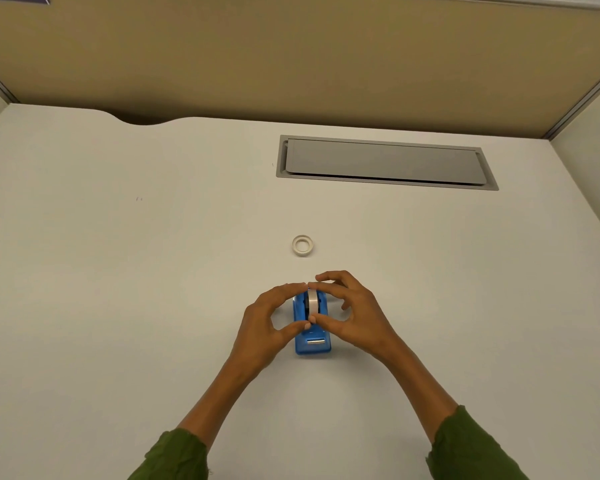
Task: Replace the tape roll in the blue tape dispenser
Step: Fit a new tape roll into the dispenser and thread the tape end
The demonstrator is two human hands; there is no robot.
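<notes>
Blue tape dispenser [312,336] sits on the white desk [118,271], near-centre, cutter end toward the near edge. A tape roll [312,302] stands upright in its cradle, edge-on, approx. mid-body. Both hands work on that roll: left hand [269,323] pinches it from the left, thumb at the near side, fingers [291,289] curled over the far top. Right hand [352,313] does the same from the right, thumb meeting the left thumb, fingers closed over the roll's top. Second roll, a small white ring [302,245], lies flat on the desk, just beyond the hands, apart from the dispenser. Grey cable hatch [385,162] w/ closed lid sits far right. Green sleeves [471,448] at near edge.
</notes>
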